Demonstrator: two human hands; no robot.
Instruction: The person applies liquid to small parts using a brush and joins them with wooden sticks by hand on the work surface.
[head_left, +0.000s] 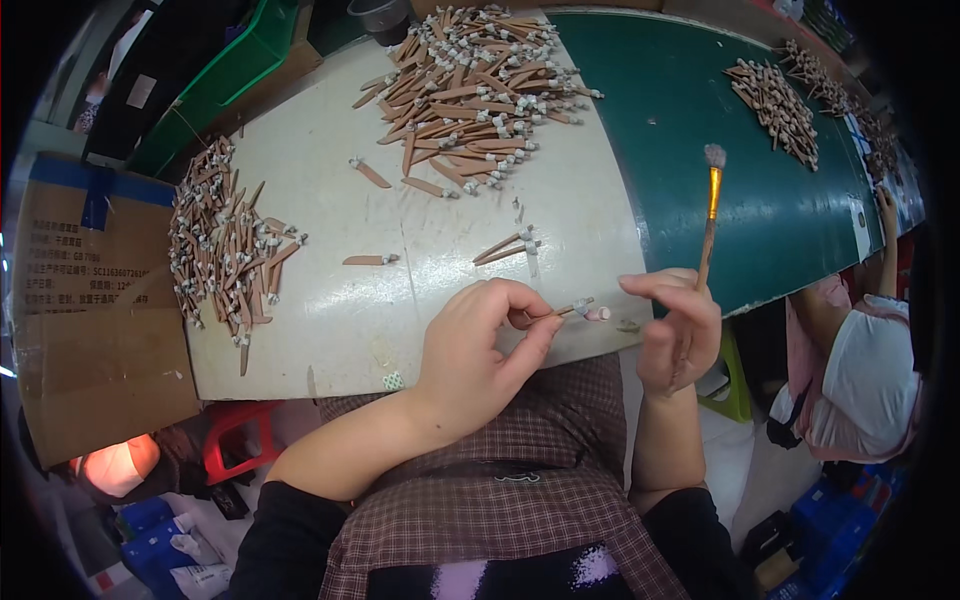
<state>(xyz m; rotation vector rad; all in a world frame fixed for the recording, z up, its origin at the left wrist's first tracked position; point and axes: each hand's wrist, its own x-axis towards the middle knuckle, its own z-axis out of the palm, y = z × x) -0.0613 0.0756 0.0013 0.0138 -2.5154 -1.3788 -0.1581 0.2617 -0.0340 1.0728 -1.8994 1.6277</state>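
Observation:
My left hand (pixel 470 345) pinches a small brown stick (pixel 574 307) with a grey-white lumpy end between thumb and forefinger, above the table's near edge. Right at that end is a small pinkish-white piece (pixel 598 314); whether the two are joined I cannot tell. In my right hand (pixel 682 330) a brush (pixel 711 205) stands nearly upright, its pale bristles up and its gold ferrule below them. The fingers curl loosely about its handle, apart from the stick. Beyond my left hand lie a few similar sticks (pixel 500 248) and a single one (pixel 368 260).
A big heap of such sticks (pixel 470 90) covers the far middle of the white table (pixel 330 170); another (pixel 230 250) lies left. Further piles (pixel 775 110) rest on the green surface (pixel 680 80). A cardboard box (pixel 105 340) stands left. A person (pixel 860 370) works at right.

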